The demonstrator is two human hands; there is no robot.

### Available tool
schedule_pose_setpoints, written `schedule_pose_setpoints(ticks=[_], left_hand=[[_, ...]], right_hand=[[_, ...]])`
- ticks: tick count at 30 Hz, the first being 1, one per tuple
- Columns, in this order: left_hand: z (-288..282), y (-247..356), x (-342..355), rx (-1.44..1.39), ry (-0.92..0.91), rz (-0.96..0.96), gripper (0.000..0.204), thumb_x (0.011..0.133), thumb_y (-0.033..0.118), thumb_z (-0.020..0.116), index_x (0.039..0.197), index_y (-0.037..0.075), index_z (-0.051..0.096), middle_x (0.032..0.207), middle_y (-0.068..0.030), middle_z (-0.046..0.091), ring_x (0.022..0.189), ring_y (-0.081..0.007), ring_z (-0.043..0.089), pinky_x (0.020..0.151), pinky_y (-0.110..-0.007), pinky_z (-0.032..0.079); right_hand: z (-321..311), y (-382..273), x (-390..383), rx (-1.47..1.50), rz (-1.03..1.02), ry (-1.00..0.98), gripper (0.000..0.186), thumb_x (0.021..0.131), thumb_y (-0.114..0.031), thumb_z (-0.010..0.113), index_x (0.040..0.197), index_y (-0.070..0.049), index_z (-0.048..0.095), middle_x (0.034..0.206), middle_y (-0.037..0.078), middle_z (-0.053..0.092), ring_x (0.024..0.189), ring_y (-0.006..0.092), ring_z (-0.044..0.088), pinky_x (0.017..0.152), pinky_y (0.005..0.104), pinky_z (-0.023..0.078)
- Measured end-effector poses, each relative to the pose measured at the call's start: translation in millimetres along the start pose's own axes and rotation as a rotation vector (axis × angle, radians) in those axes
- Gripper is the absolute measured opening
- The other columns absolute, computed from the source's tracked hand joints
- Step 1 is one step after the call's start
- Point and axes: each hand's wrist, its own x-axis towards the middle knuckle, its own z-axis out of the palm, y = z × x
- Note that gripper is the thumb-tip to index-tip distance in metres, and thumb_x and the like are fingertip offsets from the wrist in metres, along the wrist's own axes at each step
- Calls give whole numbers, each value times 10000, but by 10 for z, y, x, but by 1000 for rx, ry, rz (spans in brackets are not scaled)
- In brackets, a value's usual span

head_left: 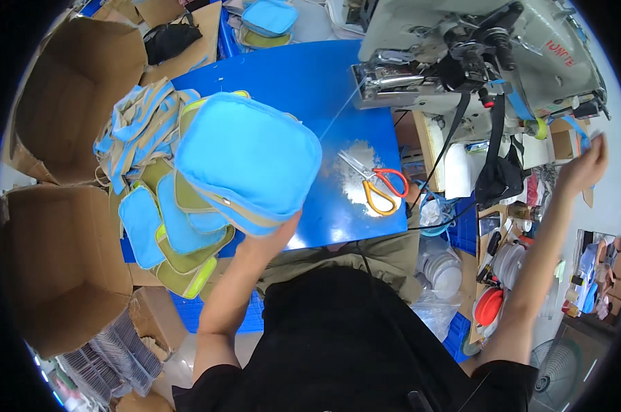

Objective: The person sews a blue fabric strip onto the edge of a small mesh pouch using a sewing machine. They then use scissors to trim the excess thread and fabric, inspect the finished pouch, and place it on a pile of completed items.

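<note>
My left hand (271, 235) grips the lower edge of a light blue, rounded rectangular bag piece (247, 154) with a tan band, above the blue table (269, 75). A thin thread runs from it up to the grey sewing machine (393, 75). Olive and blue pieces (139, 226) and striped blue-tan fabric (132, 123) lie piled at its left. Scissors (379, 196) with red and yellow handles rest on a pale patch right of it. My right hand (586, 159) is raised at the far right, fingers curled beside a blue tape (579, 134); what they hold is unclear.
Cardboard boxes (63, 268) stand along the left, with stacked bag pieces (269, 17) at the back. Below the machine are black cables, white and red spools (487, 305) and blue crates (461, 226). A fan (554, 381) stands at lower right.
</note>
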Motion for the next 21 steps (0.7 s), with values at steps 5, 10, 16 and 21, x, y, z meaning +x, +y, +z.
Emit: schedule_pose_setpoints(ticks=[5,10,16,21], left_hand=[[-67,438,116,-968,417,-460,424,961,27,650,1375,14,563,1273,-111,674,1173,-246,658,1008,-416,527],[-420,500,344,-1548,242,-755,449,1028,160,589,1443,23,489,1347,-138,650,1217,-284,661,1029,-464,564],[-368,428,341,-1645,230,-814,440,1035,211,581,1418,9,507,1365,-152,645,1235,-292,654,1014,-478,578],[-322,424,374,-1640,219,-806,364,1043,191,562,1354,2,544,1341,-166,658,1232,-302,657,1037,-491,569]], right_hand=[[110,-990,-2859,36,27,-1087,420,835,-67,731,1247,-62,645,1167,146,646,1120,366,622,914,403,505],[255,-725,-3474,-215,-125,-1323,659,772,-26,725,1393,-42,505,1267,164,564,1097,385,585,941,459,523],[230,-713,-3464,-89,293,-1489,821,742,-4,722,1501,25,409,980,141,624,741,265,642,741,371,559],[48,-1263,-3037,447,758,-1532,723,789,-130,808,1441,-19,513,907,60,611,751,103,593,675,256,480]])
